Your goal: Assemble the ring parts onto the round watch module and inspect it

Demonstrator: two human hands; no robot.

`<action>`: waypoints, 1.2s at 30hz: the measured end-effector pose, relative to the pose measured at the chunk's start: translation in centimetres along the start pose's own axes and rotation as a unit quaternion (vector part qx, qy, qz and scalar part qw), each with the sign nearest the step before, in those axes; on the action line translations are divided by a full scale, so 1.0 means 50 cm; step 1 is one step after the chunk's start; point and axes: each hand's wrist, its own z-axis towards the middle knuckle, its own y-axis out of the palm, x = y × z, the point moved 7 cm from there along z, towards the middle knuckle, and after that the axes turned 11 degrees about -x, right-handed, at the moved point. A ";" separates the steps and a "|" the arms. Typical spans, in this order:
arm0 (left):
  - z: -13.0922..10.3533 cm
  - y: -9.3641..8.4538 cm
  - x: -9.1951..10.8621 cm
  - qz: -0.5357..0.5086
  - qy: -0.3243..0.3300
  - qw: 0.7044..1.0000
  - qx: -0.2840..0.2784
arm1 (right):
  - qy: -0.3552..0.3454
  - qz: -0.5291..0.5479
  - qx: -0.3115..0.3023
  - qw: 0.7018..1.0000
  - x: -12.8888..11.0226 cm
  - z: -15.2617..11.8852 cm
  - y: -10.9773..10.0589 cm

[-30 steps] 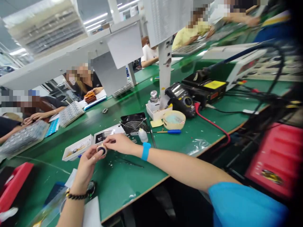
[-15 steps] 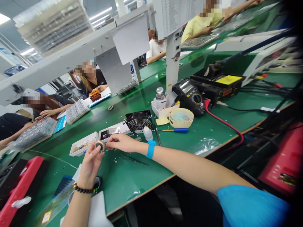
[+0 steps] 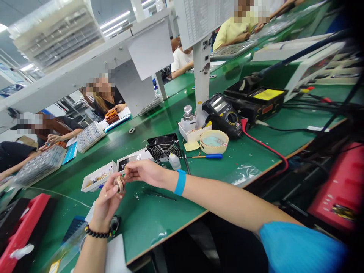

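My left hand (image 3: 106, 199) grips a small round watch case (image 3: 120, 184) with a gold-coloured rim between thumb and fingers, tilted up above the green bench. Close by on its right, my right hand (image 3: 146, 172) has thumb and fingertips pinched together near the rim. Whatever lies in that pinch is too small to make out. Behind the hands stand a white tray (image 3: 95, 185) of small yellowish rings and a second white tray (image 3: 145, 153) with dark parts. Thin dark tweezers (image 3: 161, 195) lie on the bench below my right wrist.
A black fan (image 3: 163, 147), a small plastic bottle (image 3: 174, 162), a blue-handled screwdriver (image 3: 213, 156), a round cream dish (image 3: 214, 146) and a multimeter (image 3: 224, 117) stand to the right. A red-and-black holder (image 3: 27, 231) is at left. Several co-workers sit across the bench.
The watch case has turned from facing me to more edge-on in my left hand. My right fingertips have shifted slightly up and left, above its rim. The whole view has shifted a little.
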 end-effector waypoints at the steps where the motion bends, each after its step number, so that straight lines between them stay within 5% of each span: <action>1: -0.001 0.002 -0.001 0.013 -0.001 1.000 -0.004 | -0.004 -0.004 -0.005 1.000 -0.003 -0.002 0.003; 9: 0.005 0.036 -0.005 0.086 -0.001 0.995 -0.056 | -0.072 -0.132 0.020 0.988 -0.019 -0.013 0.014; 13: 0.007 0.042 -0.001 0.134 -0.004 0.990 -0.044 | -0.062 -0.233 0.070 0.968 -0.014 -0.011 -0.001; 16: 0.009 0.037 0.000 0.137 -0.002 0.990 -0.032 | -0.072 -0.266 0.053 0.960 -0.012 -0.012 0.004; 20: 0.015 0.012 -0.002 0.106 -0.004 0.994 0.007 | -0.110 -0.339 0.051 0.933 -0.024 -0.025 0.016; 27: 0.022 -0.026 -0.003 0.050 0.025 0.995 0.088 | -0.112 -0.528 0.097 0.836 -0.030 -0.042 0.029; 36: 0.017 -0.045 -0.004 0.066 0.054 0.983 0.162 | -0.050 -0.525 0.083 0.846 0.011 -0.039 0.040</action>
